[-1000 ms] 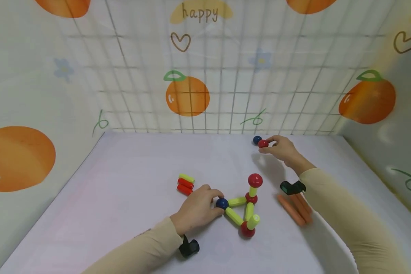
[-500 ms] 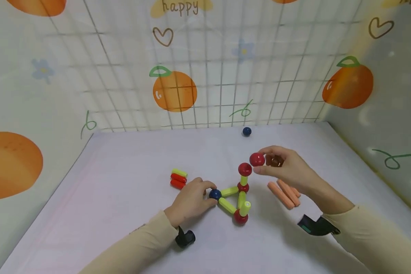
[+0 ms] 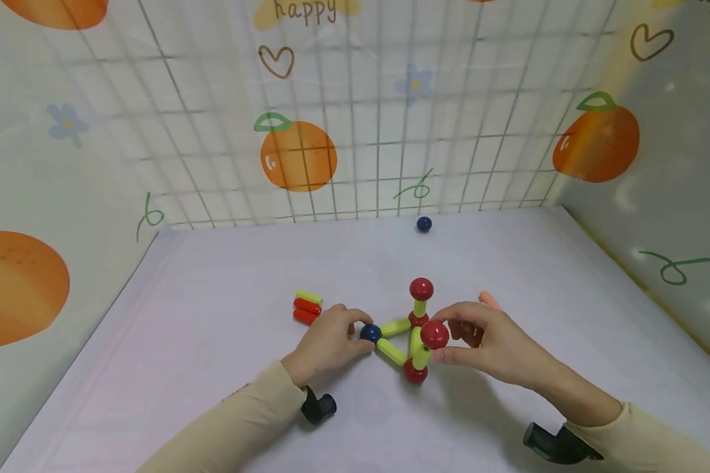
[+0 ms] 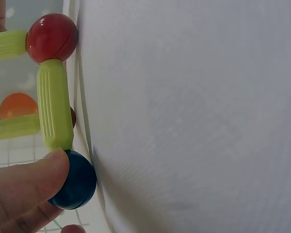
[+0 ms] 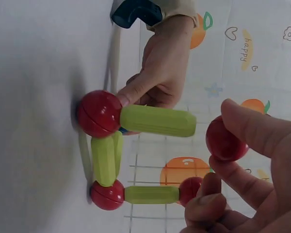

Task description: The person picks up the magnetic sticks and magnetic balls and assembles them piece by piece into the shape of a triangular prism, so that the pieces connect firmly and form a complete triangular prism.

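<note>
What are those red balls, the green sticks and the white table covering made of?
Red balls: probably hard plastic, glossy, given the bright highlights and seam line; painted metal is possible. Green sticks: likely moulded plastic, satin, judging by even colour and ridged sides. White table covering: seems matte cloth, as its fine woven texture suggests.

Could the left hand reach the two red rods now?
Probably yes: the red rods lie close to the left hand, nothing visible between, though it may first need to release its blue ball.
</note>
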Demonstrator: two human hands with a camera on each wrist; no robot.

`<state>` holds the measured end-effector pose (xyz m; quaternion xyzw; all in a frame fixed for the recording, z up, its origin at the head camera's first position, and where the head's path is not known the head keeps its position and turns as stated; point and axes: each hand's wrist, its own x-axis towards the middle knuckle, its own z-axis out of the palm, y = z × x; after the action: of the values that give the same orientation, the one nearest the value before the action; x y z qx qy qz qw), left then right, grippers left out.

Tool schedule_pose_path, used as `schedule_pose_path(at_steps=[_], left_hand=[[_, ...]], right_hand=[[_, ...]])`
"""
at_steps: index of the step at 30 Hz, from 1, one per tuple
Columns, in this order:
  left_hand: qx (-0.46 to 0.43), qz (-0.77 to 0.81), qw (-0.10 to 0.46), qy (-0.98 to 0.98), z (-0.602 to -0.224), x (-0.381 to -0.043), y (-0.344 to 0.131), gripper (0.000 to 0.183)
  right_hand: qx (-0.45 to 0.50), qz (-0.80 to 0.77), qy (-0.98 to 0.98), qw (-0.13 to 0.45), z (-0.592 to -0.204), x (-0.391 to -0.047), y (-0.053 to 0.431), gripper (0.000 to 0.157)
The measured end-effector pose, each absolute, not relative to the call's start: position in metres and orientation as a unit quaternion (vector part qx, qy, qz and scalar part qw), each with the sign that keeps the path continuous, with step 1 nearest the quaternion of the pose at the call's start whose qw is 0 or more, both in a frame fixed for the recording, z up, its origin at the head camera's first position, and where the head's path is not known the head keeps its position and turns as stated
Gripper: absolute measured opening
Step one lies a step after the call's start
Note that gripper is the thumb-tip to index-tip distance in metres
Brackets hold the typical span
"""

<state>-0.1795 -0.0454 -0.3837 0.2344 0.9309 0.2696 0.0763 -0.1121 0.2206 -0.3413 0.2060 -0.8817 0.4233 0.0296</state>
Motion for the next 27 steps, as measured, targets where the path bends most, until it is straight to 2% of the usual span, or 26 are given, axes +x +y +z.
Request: schedule_pose_path(at_steps=[10, 27], left_hand=[[0.232, 0.267, 0.073, 0.932, -0.383, -0.180, -0.045, 0.034], [0.230, 0.258, 0.075, 0.935, -0.383, -0.186, -0.042, 0.036]], right_hand=[[0.203, 0.439, -0.875, 0.004, -0.349, -0.108, 0.218, 0.031], [0.179, 0.430, -0.885, 0.002, -0.351, -0.105, 0.213, 0.036]])
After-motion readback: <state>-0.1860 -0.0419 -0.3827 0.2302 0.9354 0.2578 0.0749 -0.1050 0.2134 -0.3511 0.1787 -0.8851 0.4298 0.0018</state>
